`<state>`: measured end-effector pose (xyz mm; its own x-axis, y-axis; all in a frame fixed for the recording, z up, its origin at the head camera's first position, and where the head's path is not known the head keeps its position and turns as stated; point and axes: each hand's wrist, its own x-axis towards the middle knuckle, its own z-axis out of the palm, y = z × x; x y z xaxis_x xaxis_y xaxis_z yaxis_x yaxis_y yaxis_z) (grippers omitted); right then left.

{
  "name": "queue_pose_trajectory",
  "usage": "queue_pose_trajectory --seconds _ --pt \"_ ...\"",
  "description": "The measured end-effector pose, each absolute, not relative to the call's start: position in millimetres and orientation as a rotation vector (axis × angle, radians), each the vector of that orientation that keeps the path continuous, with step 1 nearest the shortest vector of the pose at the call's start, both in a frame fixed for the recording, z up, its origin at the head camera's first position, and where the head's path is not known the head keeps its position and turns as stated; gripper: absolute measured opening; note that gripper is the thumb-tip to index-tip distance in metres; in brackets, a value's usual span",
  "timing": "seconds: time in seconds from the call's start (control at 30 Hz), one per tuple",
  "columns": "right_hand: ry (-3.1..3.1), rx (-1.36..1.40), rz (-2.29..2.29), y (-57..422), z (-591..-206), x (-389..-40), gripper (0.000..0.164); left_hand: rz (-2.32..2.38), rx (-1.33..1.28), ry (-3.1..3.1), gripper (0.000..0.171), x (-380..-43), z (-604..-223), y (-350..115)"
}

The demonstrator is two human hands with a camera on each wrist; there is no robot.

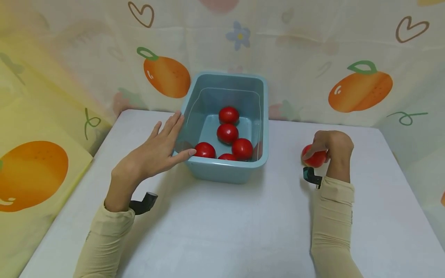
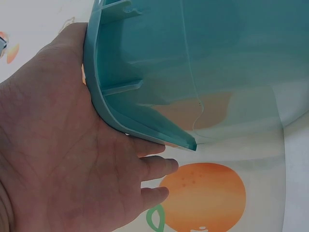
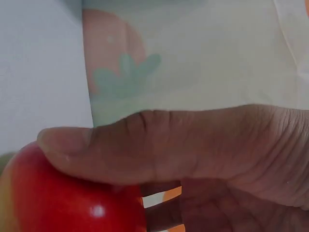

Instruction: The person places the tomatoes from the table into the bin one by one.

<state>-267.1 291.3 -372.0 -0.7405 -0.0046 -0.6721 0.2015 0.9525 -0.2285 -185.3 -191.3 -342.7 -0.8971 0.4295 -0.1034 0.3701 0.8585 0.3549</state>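
A light blue plastic bin [image 1: 222, 172] stands toward the back of the white table. Inside it lie several round red fruits, one of them a glossy red fruit [image 1: 227, 133] near the middle. My left hand [image 1: 149, 156] rests with straight fingers against the bin's left front corner, its thumb over the front rim [image 2: 108, 118]. To the right of the bin, my right hand [image 1: 332, 144] grips a red apple [image 1: 314, 156] at table height. In the right wrist view the thumb lies across the apple [image 3: 72, 203], which shows a yellow patch. The other fingers are partly hidden.
A pale printed cloth [image 1: 295, 58] with oranges and hearts hangs right behind the bin. Yellow cloth [image 1: 31, 104] hangs at the left. The white tabletop [image 1: 222, 231] stretches in front of the bin. Black wrist cameras [image 1: 144, 203] stick out from both sleeves.
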Motion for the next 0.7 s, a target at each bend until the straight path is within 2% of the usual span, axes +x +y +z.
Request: queue_pose_trajectory --seconds 0.2,0.4,0.7 --pt "2.465 0.099 -0.348 288.1 -358.4 -260.5 0.062 0.497 0.619 2.854 0.099 -185.1 -342.3 -191.6" --pt "2.638 -0.074 -0.368 284.4 -345.3 -261.4 0.058 0.497 0.611 2.854 0.098 -184.6 -342.2 -192.4" --pt "3.024 -0.254 -0.425 271.3 -329.9 -253.2 0.077 0.484 0.610 2.851 0.098 -183.0 -341.7 -191.6"
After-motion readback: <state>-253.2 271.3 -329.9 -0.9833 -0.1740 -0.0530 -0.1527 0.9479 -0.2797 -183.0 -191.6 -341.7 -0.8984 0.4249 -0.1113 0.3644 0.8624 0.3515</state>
